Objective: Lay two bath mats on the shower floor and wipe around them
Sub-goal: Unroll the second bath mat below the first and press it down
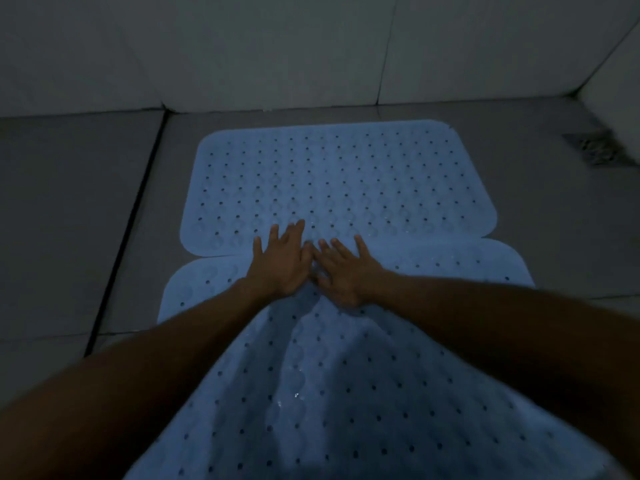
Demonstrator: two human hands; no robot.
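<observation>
a: pale blue rubber, holes all over. far mat point(346, 181) lies flat nr the back wall point(311, 46). near mat point(329, 393) butts its edge but looks rucked in the middle, hard to tell in this light.

b: hands?

a: left hand point(280, 261) & right hand point(343, 271) side by side, fingers spread flat, pressing at the seam. gripping nothing.

b: so what's left?

a: smoothing mat 2, i'd say, then all the wiping. no cloth in view. grey floor tiles point(69, 202), drain point(597, 150) far right.
</observation>
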